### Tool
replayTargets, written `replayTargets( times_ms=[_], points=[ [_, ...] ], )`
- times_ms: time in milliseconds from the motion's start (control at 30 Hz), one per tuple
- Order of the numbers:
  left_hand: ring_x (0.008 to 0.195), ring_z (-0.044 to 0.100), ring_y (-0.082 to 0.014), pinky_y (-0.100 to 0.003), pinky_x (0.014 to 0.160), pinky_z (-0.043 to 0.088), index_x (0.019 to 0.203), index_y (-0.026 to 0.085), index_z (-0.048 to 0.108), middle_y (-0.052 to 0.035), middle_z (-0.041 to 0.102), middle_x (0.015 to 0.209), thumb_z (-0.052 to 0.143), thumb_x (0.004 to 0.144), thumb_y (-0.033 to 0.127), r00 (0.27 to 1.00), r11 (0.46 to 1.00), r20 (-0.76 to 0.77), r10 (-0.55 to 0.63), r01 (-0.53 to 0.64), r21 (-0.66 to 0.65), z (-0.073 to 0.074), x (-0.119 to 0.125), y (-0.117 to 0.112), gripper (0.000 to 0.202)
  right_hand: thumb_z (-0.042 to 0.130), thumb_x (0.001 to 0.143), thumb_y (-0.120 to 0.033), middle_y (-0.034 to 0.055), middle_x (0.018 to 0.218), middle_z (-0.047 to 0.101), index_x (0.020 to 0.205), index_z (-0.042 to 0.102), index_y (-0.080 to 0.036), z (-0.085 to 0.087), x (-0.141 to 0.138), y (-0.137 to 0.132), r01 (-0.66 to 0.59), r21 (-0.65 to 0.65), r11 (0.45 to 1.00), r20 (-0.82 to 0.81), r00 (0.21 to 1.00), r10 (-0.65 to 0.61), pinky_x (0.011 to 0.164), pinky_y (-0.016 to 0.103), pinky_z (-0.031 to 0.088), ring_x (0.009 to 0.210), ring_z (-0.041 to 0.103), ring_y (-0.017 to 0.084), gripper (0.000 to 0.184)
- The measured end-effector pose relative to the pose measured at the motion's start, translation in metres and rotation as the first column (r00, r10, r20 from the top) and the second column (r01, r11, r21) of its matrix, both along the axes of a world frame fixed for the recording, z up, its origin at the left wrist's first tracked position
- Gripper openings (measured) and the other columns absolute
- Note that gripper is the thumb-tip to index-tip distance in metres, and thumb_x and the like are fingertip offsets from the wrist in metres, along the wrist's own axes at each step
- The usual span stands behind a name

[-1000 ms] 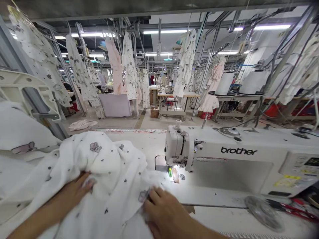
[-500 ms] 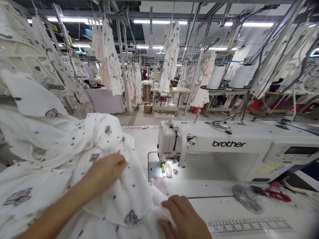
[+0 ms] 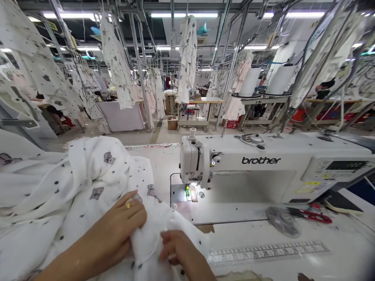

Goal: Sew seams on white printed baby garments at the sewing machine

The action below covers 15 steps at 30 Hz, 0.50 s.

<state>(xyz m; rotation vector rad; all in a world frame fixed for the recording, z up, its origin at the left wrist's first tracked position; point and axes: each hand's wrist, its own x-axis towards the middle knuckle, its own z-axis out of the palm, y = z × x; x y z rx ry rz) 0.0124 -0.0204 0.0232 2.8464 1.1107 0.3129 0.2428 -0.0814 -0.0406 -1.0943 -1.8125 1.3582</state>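
A white cotton garment with small grey animal prints (image 3: 88, 187) lies bunched over the near left of the sewing table. My left hand (image 3: 123, 218), with a gold ring on one finger, presses on the cloth with its fingers together. My right hand (image 3: 175, 248) is curled around a raised fold of the same cloth, close to my left hand. Both hands stay in front of the Brother sewing machine (image 3: 234, 160). Its lit presser foot (image 3: 187, 190) stands to the right of the cloth, apart from it.
Red-handled scissors (image 3: 310, 215) and a clear round disc (image 3: 283, 221) lie on the white table (image 3: 263, 230), which has a printed ruler (image 3: 263, 253) near its front. Hanging garments, steel racks, and other workstations fill the background.
My right hand has moved left toward my left hand, and the cloth now rises in a fold between them. The whole view has shifted slightly left and upward.
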Motion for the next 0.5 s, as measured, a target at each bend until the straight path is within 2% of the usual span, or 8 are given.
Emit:
replayTargets(
  times_ms=[33, 100, 200, 267, 333, 400, 467, 500],
  points=[
    [0.077, 0.055, -0.018, -0.05, 0.115, 0.022, 0.077, 0.023, 0.037, 0.0009, 0.053, 0.077, 0.04, 0.062, -0.001, 1.0, 1.0, 0.022, -0.008, 0.008, 0.01, 0.002, -0.003, -0.003, 0.028, 0.071, 0.08, -0.031, 0.0052, 0.121, 0.06, 0.115, 0.057, -0.026, 0.003, -0.001, 0.003, 0.004, -0.028, 1.0, -0.034, 0.999, -0.005, 0.082, 0.028, 0.049, 0.105, 0.059, 0.024, 0.038],
    [0.086, 0.056, -0.0197, -0.046, 0.111, 0.032, 0.077, 0.023, 0.038, -0.0013, 0.056, 0.082, 0.038, 0.068, -0.001, 0.997, 0.999, 0.073, -0.019, 0.017, 0.035, 0.002, -0.005, -0.007, 0.026, 0.076, 0.074, -0.04, 0.0067, 0.118, 0.058, 0.12, 0.055, -0.024, 0.009, -0.004, 0.009, 0.016, -0.064, 0.998, -0.09, 0.996, -0.022, 0.081, 0.029, 0.047, 0.1, 0.058, 0.023, 0.053],
    [0.114, 0.054, -0.0232, -0.041, 0.108, 0.037, 0.08, 0.022, 0.045, -0.0058, 0.063, 0.108, 0.039, 0.079, 0.002, 0.992, 0.999, 0.121, -0.019, 0.013, 0.05, -0.002, -0.004, -0.008, 0.021, 0.084, 0.063, -0.037, 0.0013, 0.091, 0.06, 0.116, 0.056, -0.022, 0.02, -0.015, 0.012, 0.016, -0.165, 0.986, -0.069, 0.997, -0.028, 0.069, 0.026, 0.044, 0.08, 0.056, 0.019, 0.062],
    [0.118, 0.055, -0.0224, -0.041, 0.113, 0.034, 0.082, 0.023, 0.048, -0.0049, 0.064, 0.115, 0.043, 0.081, 0.005, 0.994, 0.999, 0.108, -0.015, 0.018, -0.028, -0.003, -0.003, -0.008, 0.018, 0.083, 0.059, -0.025, -0.0015, 0.079, 0.056, 0.101, 0.059, -0.02, 0.025, -0.023, 0.013, 0.073, -0.159, 0.985, 0.039, 0.997, -0.068, 0.063, 0.024, 0.039, 0.072, 0.051, 0.017, 0.048],
    [0.115, 0.058, -0.0211, -0.041, 0.116, 0.03, 0.092, 0.024, 0.053, -0.0032, 0.066, 0.114, 0.046, 0.08, 0.007, 0.997, 0.986, 0.072, 0.021, -0.009, -0.165, 0.0, -0.005, -0.009, 0.022, 0.074, 0.062, -0.016, -0.0022, 0.073, 0.052, 0.081, 0.056, -0.019, 0.029, -0.027, 0.013, 0.131, -0.071, 0.989, 0.088, 0.988, -0.124, 0.059, 0.023, 0.034, 0.068, 0.047, 0.016, 0.026],
    [0.121, 0.054, -0.0231, -0.041, 0.115, 0.033, 0.116, 0.026, 0.054, -0.0036, 0.063, 0.123, 0.051, 0.078, 0.008, 0.997, 0.958, 0.035, 0.066, -0.054, -0.282, 0.005, -0.012, -0.01, 0.043, 0.065, 0.064, -0.014, -0.0021, 0.071, 0.05, 0.071, 0.051, -0.018, 0.032, -0.027, 0.013, 0.135, 0.014, 0.991, 0.006, 0.991, -0.135, 0.058, 0.023, 0.031, 0.067, 0.045, 0.015, 0.017],
    [0.133, 0.045, -0.0263, -0.041, 0.112, 0.037, 0.138, 0.032, 0.043, -0.0034, 0.053, 0.139, 0.056, 0.076, 0.01, 0.998, 0.928, 0.022, 0.052, -0.04, -0.369, 0.012, -0.02, -0.011, 0.067, 0.06, 0.066, -0.016, -0.0028, 0.071, 0.05, 0.073, 0.049, -0.019, 0.035, -0.023, 0.014, 0.084, 0.031, 0.996, -0.144, 0.987, -0.078, 0.058, 0.022, 0.031, 0.065, 0.044, 0.014, 0.014],
    [0.135, 0.042, -0.0269, -0.039, 0.111, 0.038, 0.142, 0.035, 0.039, -0.0024, 0.049, 0.144, 0.059, 0.077, 0.012, 0.999, 0.907, 0.031, 0.026, -0.011, -0.42, 0.016, -0.022, -0.01, 0.072, 0.058, 0.067, -0.017, -0.0032, 0.072, 0.05, 0.076, 0.049, -0.019, 0.037, -0.021, 0.014, 0.055, 0.024, 0.998, -0.214, 0.976, -0.049, 0.058, 0.022, 0.031, 0.065, 0.043, 0.013, 0.013]
  ],
)
